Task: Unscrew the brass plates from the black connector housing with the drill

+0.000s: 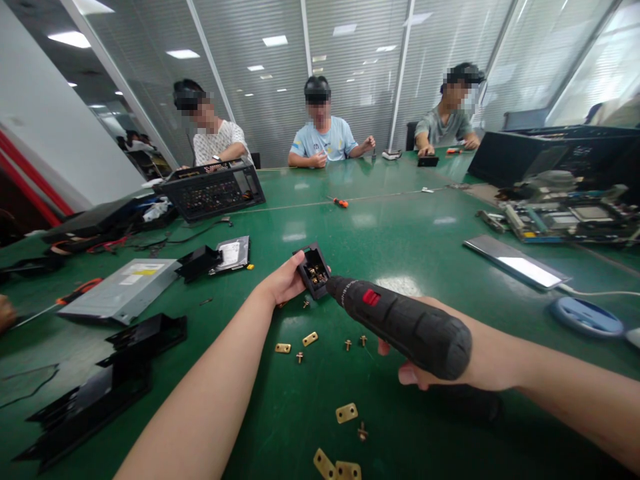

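My left hand [287,279] is closed around a small black plastic housing [320,288], tilted so its open side faces me. Brass-coloured screws and metal pieces show inside it. My right hand [483,350] grips a black cordless screwdriver [400,323] with a red switch. The tool's nose points left at the housing's right edge; whether its bit touches a screw is hidden. Below on the table lie several brass plates with two holes, one being a plate [347,413] near the front. Among them are several loose screws, including a screw [363,432] beside that plate.
On the green table [280,413], left, are a silver drive [120,293], black brackets [100,393] and a hard disk [234,255]. An orange screwdriver [341,203] lies ahead. Right are a phone [515,260] and circuit boards [575,220]. Three people sit opposite.
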{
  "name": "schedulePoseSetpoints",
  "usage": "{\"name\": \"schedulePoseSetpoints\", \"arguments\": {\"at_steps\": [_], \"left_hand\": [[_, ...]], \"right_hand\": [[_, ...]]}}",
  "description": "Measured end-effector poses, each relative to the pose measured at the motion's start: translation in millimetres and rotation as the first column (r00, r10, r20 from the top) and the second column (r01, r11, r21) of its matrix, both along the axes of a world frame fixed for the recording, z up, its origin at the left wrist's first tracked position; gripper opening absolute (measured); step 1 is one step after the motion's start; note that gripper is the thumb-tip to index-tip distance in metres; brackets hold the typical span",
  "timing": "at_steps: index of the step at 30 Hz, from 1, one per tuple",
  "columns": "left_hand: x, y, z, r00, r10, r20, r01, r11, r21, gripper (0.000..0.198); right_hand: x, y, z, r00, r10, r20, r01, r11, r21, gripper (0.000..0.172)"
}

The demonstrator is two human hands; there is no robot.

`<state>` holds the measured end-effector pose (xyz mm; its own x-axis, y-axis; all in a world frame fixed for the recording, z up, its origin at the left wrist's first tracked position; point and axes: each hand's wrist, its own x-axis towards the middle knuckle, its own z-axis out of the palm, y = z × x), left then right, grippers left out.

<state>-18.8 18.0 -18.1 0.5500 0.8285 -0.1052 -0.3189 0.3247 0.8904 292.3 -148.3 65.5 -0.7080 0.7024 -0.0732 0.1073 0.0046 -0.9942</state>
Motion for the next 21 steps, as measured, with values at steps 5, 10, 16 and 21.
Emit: {"name": "schedulePoseSetpoints", "arguments": {"at_steps": [5, 10, 16, 21], "left_hand": [[0.5, 0.1, 0.1, 1.000, 0.001, -0.007, -0.001, 1.000, 0.011, 0.065], [0.8, -1.6, 1.0, 1.000, -0.003, -0.013, 0.003, 0.999, 0.036, 0.069], [0.7, -2.9, 2.8, 1.000, -0.007, -0.025, 0.008, 0.999, 0.043, 0.075], [0.5, -3.2, 3.5, 1.000, -0.006, -0.025, 0.007, 0.999, 0.035, 0.075]], "right_hand": [[-0.8, -0.3, 0.4, 1.000, 0.006, 0.023, -0.006, 1.000, 0.011, 0.070], [-1.7, -0.4, 2.9, 1.000, 0.017, 0.015, -0.016, 0.999, -0.033, 0.085], [-1.5, -0.9, 2.2, 0.995, -0.068, 0.075, 0.052, 0.979, 0.195, 0.067], [-0.6, -1.1, -2.2, 0.991, -0.085, 0.102, 0.064, 0.979, 0.192, 0.066]]}}
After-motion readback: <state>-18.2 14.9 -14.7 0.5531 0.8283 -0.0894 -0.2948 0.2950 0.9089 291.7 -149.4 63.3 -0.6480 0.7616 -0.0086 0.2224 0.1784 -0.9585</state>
